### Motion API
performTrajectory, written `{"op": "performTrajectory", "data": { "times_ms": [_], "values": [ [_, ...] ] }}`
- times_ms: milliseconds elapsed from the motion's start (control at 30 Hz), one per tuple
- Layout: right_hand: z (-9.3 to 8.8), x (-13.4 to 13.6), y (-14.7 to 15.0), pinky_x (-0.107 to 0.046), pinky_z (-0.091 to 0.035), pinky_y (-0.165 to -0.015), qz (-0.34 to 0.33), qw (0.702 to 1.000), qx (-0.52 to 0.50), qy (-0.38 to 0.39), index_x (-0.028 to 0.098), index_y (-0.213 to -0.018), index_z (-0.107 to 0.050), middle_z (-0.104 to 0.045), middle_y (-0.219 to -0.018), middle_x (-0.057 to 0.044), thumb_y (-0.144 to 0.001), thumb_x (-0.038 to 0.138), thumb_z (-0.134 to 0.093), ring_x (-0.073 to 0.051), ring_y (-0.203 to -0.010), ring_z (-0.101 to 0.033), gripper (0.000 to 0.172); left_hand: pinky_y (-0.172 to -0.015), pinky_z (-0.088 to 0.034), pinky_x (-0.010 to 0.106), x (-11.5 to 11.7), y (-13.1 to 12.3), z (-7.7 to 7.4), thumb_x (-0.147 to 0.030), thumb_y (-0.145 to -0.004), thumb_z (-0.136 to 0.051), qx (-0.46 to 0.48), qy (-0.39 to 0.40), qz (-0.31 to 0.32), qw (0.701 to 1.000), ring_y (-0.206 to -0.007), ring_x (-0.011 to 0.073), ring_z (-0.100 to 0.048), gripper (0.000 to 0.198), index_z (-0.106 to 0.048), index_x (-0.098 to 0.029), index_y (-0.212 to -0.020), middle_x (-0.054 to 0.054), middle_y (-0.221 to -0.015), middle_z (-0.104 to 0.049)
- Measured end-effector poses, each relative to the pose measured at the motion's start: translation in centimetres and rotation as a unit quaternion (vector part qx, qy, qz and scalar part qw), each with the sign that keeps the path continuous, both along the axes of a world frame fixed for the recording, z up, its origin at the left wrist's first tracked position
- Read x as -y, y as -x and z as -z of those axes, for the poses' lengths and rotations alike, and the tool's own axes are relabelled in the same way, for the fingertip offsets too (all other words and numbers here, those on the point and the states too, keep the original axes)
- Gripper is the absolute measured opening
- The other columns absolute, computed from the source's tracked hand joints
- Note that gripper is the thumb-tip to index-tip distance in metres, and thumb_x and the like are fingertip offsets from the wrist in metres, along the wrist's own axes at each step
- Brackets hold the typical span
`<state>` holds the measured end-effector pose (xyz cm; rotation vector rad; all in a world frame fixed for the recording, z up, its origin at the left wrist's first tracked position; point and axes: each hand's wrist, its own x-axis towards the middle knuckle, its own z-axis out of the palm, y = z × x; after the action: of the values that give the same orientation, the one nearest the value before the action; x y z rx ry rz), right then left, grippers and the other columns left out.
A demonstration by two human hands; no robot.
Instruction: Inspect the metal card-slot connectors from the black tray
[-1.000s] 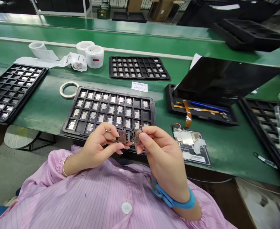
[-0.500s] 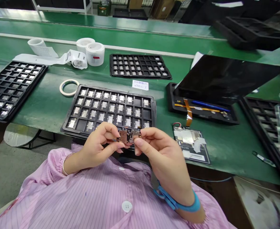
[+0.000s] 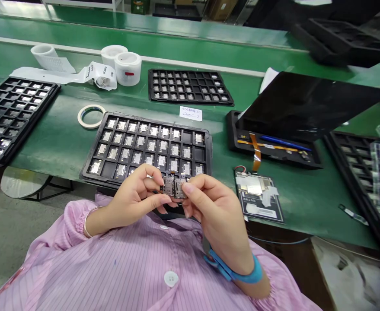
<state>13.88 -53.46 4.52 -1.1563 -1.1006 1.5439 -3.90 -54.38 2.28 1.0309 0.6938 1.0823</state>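
Observation:
My left hand (image 3: 141,190) pinches a small circuit board (image 3: 168,186) with metal card sockets between thumb and fingers. My right hand (image 3: 211,207) grips a second, similar small circuit board (image 3: 180,188), its thumb lying over the right part. The two boards sit edge to edge in front of my chest; whether they are joined I cannot tell. Just beyond my hands lies a black compartment tray (image 3: 90,160) holding many small boards with silvery faces, a few of its pockets bare. My fingertips hide part of both boards and the tray's front edge.
More black trays stand at the left (image 3: 16,142) and back (image 3: 231,103). Around them lie a tape ring (image 3: 83,122), white label rolls (image 3: 128,71) and a handwritten note (image 3: 190,114). To the right, a wired device (image 3: 246,205) joins an orange ribbon cable (image 3: 256,156).
The boards have tilted in my fingers, their faces turning from coppery to grey. My right hand has shifted slightly left. The camera view has moved a little.

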Motion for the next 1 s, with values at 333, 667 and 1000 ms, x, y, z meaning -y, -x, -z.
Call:
{"op": "performTrajectory", "data": {
  "times_ms": [333, 667, 1000],
  "values": [
    [0.1, 0.1, 0.2, -0.022, -0.037, -0.045, 0.021, 0.999, 0.018, -0.022, 0.020, -0.067, -0.057, -0.053, -0.060, 0.003, -0.085, 0.040, -0.074, -0.009, -0.049, -0.047, 0.032, -0.059, -0.062, 0.021, -0.4, 0.0, 0.5, -0.027, -0.091, -0.071, -0.005, 0.014, -0.001, 1.000, -0.077, 0.0165, -0.076, 0.027, -0.045, -0.023, -0.095, 0.002, -0.081, -0.075],
    [0.0, -1.5, 1.3, -0.025, -0.043, -0.056, -0.031, 0.998, 0.054, -0.017, 0.020, -0.069, -0.062, -0.058, -0.063, 0.001, -0.081, 0.047, -0.077, -0.012, -0.057, -0.051, 0.034, -0.069, -0.060, 0.028, -0.2, 0.6, 2.1, -0.020, -0.093, -0.065, -0.178, -0.110, -0.077, 0.975, -0.074, 0.0178, -0.074, 0.015, -0.053, -0.025, -0.099, 0.002, -0.082, -0.072],
    [-10.2, -8.0, -3.7, -0.027, -0.027, -0.050, 0.094, 0.933, 0.285, -0.199, 0.019, -0.069, -0.063, -0.046, -0.058, 0.005, -0.090, 0.039, -0.065, -0.008, -0.051, -0.035, 0.029, -0.065, -0.059, 0.033, -0.4, 7.9, 4.2, -0.026, -0.086, -0.072, -0.273, -0.150, -0.355, 0.881, -0.080, 0.0233, -0.072, 0.017, -0.067, -0.022, -0.102, 0.005, -0.084, -0.074]
  ]
}}
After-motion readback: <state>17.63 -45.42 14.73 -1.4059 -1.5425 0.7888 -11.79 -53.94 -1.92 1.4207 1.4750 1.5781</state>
